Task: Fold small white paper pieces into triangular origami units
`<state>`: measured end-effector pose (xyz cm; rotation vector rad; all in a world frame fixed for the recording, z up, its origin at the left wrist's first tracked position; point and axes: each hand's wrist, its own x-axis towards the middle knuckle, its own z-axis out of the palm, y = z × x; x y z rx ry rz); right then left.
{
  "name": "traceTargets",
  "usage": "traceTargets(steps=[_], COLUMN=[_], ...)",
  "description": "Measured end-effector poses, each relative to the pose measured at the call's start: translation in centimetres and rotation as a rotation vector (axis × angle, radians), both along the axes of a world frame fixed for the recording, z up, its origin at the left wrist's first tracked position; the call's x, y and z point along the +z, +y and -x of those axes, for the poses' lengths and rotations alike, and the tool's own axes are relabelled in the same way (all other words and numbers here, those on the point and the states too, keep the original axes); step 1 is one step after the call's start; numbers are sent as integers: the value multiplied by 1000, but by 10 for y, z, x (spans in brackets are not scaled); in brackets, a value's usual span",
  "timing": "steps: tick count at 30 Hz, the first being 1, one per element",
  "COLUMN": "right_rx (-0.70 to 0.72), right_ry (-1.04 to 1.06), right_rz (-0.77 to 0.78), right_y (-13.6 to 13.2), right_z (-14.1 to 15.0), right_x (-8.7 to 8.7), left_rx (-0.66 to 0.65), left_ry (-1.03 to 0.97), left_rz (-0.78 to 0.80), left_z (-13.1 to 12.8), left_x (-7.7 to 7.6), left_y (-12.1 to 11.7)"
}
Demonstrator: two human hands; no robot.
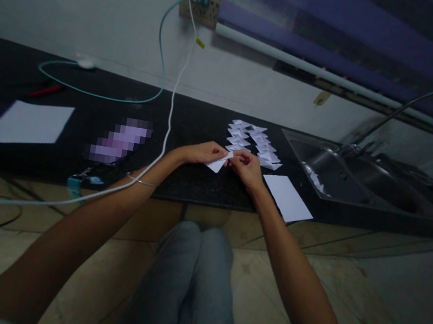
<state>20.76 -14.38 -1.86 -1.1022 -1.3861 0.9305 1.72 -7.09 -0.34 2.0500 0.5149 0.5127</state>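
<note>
nearest: legs [187, 294], gray trousers, below front edge of counter [204, 188]. white cord [172, 108] passes over l. forearm; bangle [143, 180] at l. wrist. strap [74, 187] at front edge, l. side. r. sheet [288, 198]: white, flat, at front edge, r. of hands.

mid-counter: l. hand [204, 152] pinches folded paper [215, 165] btwn thumb & fingers. r. hand [247, 168] pinches same at its r. end, fingertips bent in. paper is btwn both hands, just in front of rows; counter contact: cannot tell. l. side: blurred-out item [121, 140]; farther l., l. sheet [27, 122], flat.

beyond hands: 2 rows [239, 133] of white folded pcs., side by side. r.: sink [378, 203] w/ white scraps [316, 180] in near basin.

rear: teal cord [103, 96] loops on counter; tap [428, 94] arches over sink. wall: outlet [211, 12] w/ plugs, blind [305, 17] to its r.
</note>
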Motion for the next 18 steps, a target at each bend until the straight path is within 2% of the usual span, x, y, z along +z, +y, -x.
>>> traceTargets(steps=[3,8,12,18], right_rx=[-108,-161,-180,-149], right_ry=[69,-72,-114,-145], right_rz=[-13,-146,-176,-181], right_y=[-1,-3,-2,-2], right_z=[0,-1,-1,-1], right_x=[1,1,-1,-3], left_rx=[85,181,165,110], left_ry=[-53,-101,-114,-97], left_rz=[-57,-137,-212,-266], left_z=[-1,-4,-3,-3], left_x=[-2,1,2,-3], left_y=[-1,-7,-10,-5])
